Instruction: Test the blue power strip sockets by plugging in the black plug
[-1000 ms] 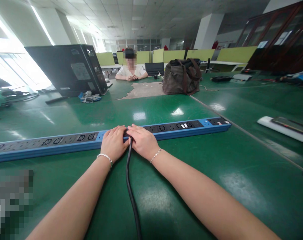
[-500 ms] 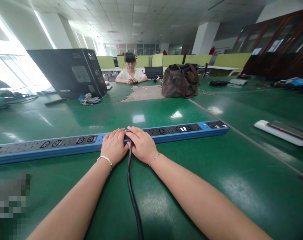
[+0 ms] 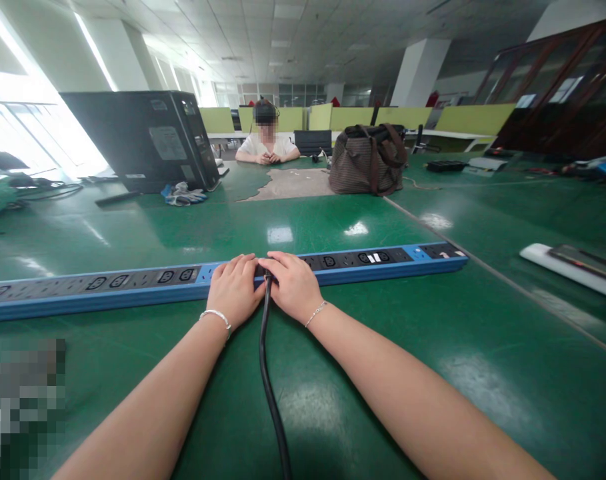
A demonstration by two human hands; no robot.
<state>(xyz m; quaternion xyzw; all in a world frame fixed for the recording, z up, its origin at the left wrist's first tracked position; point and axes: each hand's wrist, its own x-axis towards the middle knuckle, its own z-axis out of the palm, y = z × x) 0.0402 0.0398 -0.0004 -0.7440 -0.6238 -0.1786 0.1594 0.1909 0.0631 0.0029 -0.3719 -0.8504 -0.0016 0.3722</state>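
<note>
A long blue power strip (image 3: 147,299) with black sockets lies across the green table (image 3: 223,233). My left hand (image 3: 237,288) is wrapped over the strip near its middle, thumb toward the cable. Right beside it, my right hand (image 3: 295,287) has its fingers closed around the top end of a black cable (image 3: 269,360). That end sits at the strip's sockets between both hands, and its plug is mostly hidden by the fingers. From there the cable runs down toward the bottom edge of the view.
A black computer case (image 3: 153,143) stands at the back left with gloves (image 3: 183,194) before it. A brown bag (image 3: 365,163) is at the back. Across the table sits a person (image 3: 267,143). A white device (image 3: 573,267) lies at the right.
The whole view has shifted slightly, so things appear a little further right. Both hands stay on the strip at the cable's end.
</note>
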